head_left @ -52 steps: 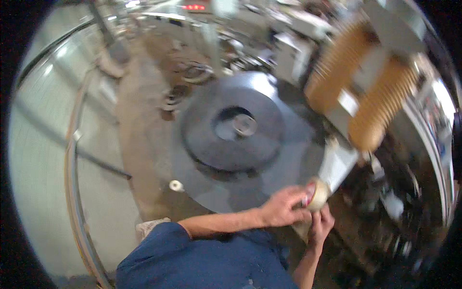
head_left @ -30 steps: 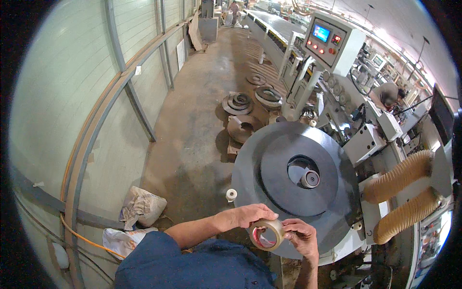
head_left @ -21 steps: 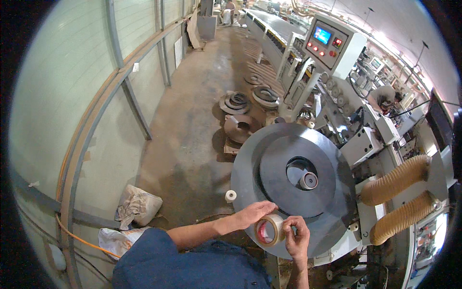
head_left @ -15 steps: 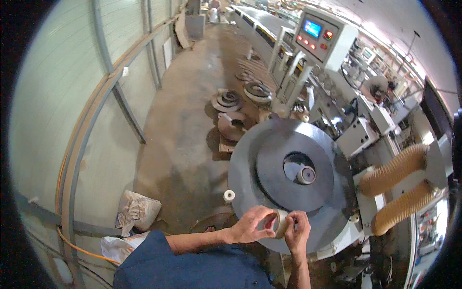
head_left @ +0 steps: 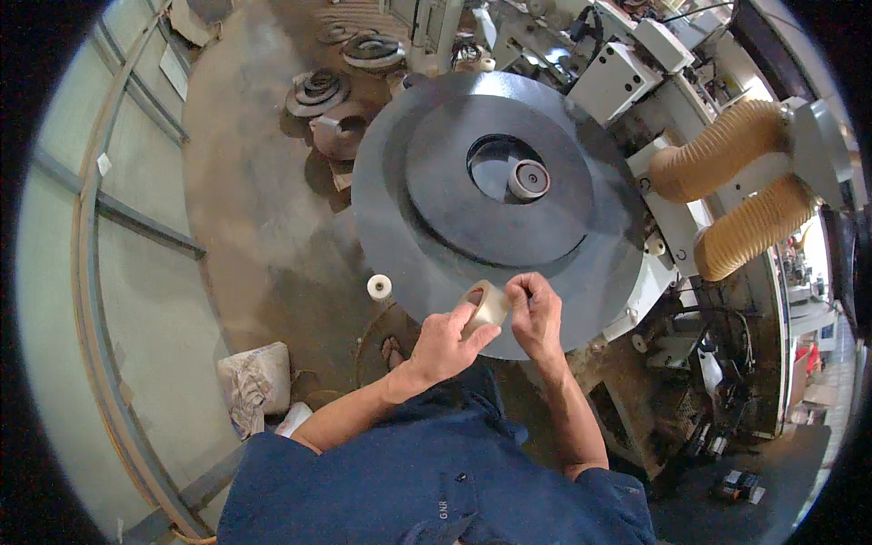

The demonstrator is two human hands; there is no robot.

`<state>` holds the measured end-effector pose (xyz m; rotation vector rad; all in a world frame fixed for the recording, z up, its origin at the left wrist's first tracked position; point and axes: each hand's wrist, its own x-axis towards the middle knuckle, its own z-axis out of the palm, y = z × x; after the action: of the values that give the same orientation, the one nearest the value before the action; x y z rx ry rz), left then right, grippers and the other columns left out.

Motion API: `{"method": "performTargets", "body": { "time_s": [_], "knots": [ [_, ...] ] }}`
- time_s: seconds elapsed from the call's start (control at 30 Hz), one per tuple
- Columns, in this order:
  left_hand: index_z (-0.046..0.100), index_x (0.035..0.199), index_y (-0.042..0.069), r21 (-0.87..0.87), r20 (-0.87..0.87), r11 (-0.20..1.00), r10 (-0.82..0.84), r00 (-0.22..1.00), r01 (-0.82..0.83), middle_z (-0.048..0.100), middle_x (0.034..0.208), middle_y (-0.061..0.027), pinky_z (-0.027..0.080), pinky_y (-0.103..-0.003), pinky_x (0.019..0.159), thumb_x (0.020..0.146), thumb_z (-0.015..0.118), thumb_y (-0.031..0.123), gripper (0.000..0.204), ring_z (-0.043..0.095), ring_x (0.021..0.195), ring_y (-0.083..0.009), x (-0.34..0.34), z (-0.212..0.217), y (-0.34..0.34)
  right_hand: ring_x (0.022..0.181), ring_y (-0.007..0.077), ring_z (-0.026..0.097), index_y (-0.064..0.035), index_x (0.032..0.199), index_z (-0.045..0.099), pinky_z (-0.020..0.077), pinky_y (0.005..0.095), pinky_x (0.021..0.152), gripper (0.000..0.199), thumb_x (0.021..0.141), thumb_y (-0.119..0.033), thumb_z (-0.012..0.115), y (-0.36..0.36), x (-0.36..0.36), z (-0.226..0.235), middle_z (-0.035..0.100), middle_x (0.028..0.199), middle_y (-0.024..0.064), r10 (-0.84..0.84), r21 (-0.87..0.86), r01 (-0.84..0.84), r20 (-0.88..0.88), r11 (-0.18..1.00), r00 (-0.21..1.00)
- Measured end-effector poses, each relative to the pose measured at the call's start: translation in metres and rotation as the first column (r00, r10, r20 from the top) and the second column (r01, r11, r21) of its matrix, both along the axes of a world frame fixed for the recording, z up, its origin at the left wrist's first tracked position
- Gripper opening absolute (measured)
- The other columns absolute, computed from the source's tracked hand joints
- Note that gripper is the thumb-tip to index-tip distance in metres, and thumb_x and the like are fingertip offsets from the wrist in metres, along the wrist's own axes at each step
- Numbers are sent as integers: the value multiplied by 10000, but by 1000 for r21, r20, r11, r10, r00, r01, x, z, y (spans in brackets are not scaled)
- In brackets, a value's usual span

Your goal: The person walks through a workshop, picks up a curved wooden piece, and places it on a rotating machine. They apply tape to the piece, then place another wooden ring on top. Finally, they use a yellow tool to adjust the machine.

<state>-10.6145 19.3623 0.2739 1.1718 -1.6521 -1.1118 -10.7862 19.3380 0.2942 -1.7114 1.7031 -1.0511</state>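
A roll of tape (head_left: 490,307), pale and glossy, is gripped by my left hand (head_left: 443,345), with the fingers inside its core and the thumb along its lower side. Close against the roll's right side, my right hand (head_left: 538,320) is closed in a pinch at the fingertips. What lies between those fingertips is too small to make out. Both hands are over the near edge of a large round grey disc (head_left: 386,209). A wide dark coil (head_left: 445,182) lies flat on the disc around a short round hub (head_left: 530,180).
Two ribbed tan hoses (head_left: 727,150) run from the machine at the right. A small white roller (head_left: 380,288) is at the disc's left edge. Several coils (head_left: 318,93) rest on the floor at the far left, and a pale sack (head_left: 254,381) leans by the wall.
The view has tipped downward, so the disc and hands appear higher. My left hand still holds the tape roll, now turned differently; my right hand remains pinched beside it.
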Motion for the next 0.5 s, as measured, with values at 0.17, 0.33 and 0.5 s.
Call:
{"method": "performTargets", "body": {
  "time_s": [0.17,0.33,0.5],
  "knots": [
    [615,943,-21,248,-78,965,102,992,-80,680,706,-121,525,-316,578,923,644,260,283,707,659,-197,-10,17,-22,694,272,614,-21,874,610,490,358,647,64,877,-84,597,-47,-8,0,629,774,133,54,33,-55,24,998,998],
    [624,941,-34,250,0,954,169,986,-164,678,706,-123,525,-321,594,928,624,284,319,696,649,-198,-15,14,-49,730,291,642,-28,870,630,494,379,662,76,876,-100,607,-126,-15,-15,645,804,151,66,-150,-65,6,987,998],
    [637,912,-28,438,22,875,219,976,-206,657,708,-59,495,-260,573,952,595,272,306,665,653,-112,-17,17,-49,802,338,647,-37,876,639,496,431,709,133,879,-169,627,-209,-39,-39,670,858,153,96,-138,-122,-180,983,979]
  ]
}}
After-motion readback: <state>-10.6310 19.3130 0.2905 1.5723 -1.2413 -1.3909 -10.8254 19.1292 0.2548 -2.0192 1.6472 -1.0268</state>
